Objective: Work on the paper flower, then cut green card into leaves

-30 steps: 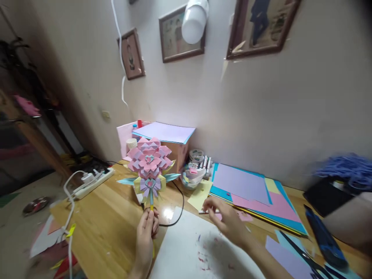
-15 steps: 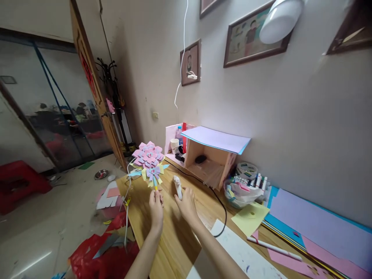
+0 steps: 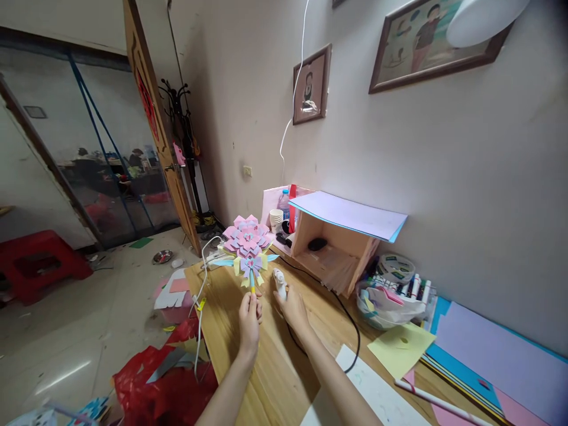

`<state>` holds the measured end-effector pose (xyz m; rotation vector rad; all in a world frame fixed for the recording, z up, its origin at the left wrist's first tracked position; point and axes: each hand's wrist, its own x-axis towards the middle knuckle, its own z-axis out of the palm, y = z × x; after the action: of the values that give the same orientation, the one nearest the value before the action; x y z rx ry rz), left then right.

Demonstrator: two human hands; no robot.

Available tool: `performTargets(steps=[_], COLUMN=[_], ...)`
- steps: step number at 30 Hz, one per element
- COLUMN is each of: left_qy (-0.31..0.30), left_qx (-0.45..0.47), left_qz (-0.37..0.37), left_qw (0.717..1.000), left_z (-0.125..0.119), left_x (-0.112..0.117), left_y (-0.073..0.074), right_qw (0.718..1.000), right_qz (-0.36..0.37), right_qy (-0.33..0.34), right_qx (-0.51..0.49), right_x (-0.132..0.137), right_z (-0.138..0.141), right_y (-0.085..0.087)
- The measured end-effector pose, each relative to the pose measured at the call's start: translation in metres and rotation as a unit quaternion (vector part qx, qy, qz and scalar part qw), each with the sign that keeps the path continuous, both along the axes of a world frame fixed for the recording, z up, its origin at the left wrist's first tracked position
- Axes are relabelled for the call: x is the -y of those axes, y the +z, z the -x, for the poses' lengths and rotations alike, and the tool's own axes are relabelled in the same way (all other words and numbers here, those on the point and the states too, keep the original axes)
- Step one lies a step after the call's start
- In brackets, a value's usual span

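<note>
Paper flower (image 3: 247,236): yellow stem (image 3: 253,289) pinched in the left hand (image 3: 250,318), fingers curled.
Right hand (image 3: 293,309): wrapped around a white tool (image 3: 280,280).
Table (image 3: 279,381): box (image 3: 306,235) far right of the hands; black cord (image 3: 358,340) looping right; bowl (image 3: 369,317) farther right.
Flower's place: just beyond the left hand, left of the white tool.

This looks like a room in a home, with framed pictures (image 3: 312,86) on the wall (image 3: 350,142), a coat rack (image 3: 180,109) beside the wooden door (image 3: 158,127), and a table (image 3: 284,378) bearing coloured paper (image 3: 501,355) and markers (image 3: 415,286).
</note>
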<state>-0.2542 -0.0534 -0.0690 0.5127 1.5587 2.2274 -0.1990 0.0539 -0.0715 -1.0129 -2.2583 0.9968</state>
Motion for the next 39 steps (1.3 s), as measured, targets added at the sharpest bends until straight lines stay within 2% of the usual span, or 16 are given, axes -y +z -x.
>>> performTargets(steps=[4,7,10,12,15,18,21,27,32,39], left_qy=[0.0,0.005,0.011,0.009,-0.007,-0.032,-0.05,-0.061,-0.09,-0.081], left_qx=[-0.004,-0.007,-0.004,-0.002,-0.001,-0.014,-0.034,-0.048,-0.076,-0.075], left_qz=[0.014,0.025,0.022,0.017,0.014,0.006,0.006,0.015,0.037,0.058], left_qw=[1.0,1.0,1.0,1.0,1.0,0.999,0.998,0.997,0.992,0.992], left_z=[-0.003,-0.005,-0.007,-0.008,-0.01,-0.012,-0.014,-0.017,-0.023,-0.027], left_x=[0.002,0.003,0.004,0.005,0.005,0.006,0.006,0.006,0.007,0.006], left_y=[0.0,0.0,0.001,0.002,0.002,0.001,0.001,0.001,0.004,0.008], right_qw=[1.0,0.996,0.972,0.958,0.952,0.954,0.958,0.958,0.958,0.964], right_qz=[0.01,0.049,0.061,0.056,0.069,0.062,0.052,0.047,0.033,0.006], right_qy=[0.016,0.013,-0.017,-0.019,0.019,0.062,0.093,0.096,0.067,0.029], right_qx=[-0.01,-0.079,-0.226,-0.28,-0.297,-0.286,-0.268,-0.267,-0.278,-0.265], right_x=[-0.001,-0.003,-0.003,0.001,0.015,0.032,0.042,0.044,0.041,0.034], right_z=[-0.004,-0.022,-0.042,-0.054,-0.067,-0.072,-0.073,-0.073,-0.075,-0.076], right_y=[-0.006,0.0,0.022,0.043,0.071,0.086,0.091,0.099,0.1,0.097])
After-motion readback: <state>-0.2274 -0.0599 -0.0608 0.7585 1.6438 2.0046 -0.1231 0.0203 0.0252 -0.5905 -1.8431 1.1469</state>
